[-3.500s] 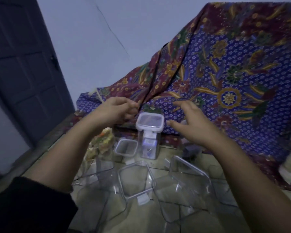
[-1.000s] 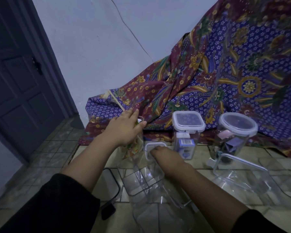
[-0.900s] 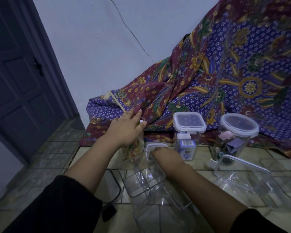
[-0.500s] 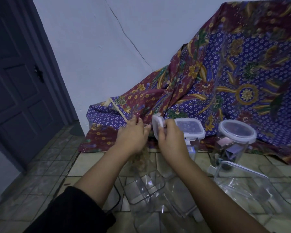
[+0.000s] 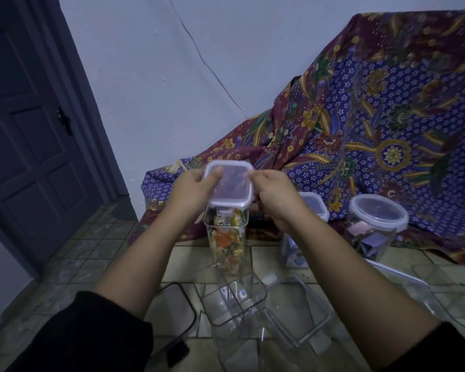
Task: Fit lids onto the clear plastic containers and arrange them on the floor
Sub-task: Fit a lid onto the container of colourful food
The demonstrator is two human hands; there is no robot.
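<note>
one large batik cloth (image 5: 373, 135) in purple, maroon and gold drapes over something bulky against the white wall (image 5: 159, 76), with a dark panelled door (image 5: 32, 130) at the left. on the tiled floor (image 5: 91, 253) lie several empty clear containers (image 5: 234, 304), open and overlapping, close under the forearms. behind them stand a round lidded container (image 5: 373, 226) and a square lidded container (image 5: 313, 205), the latter half hidden by the right hand (image 5: 277, 197). the tall container (image 5: 227, 245), filled with colourful wrappers, is upright between the hands; a pale packet near its top carries dark print too small to read. the square lid (image 5: 230, 183) lies over its mouth, slightly tilted. the left hand (image 5: 191, 194) and the right hand grasp the lid's opposite edges, thumbs on top, fingers curled round. half a second ago the right hand alone held the lid on edge, off the container.
</note>
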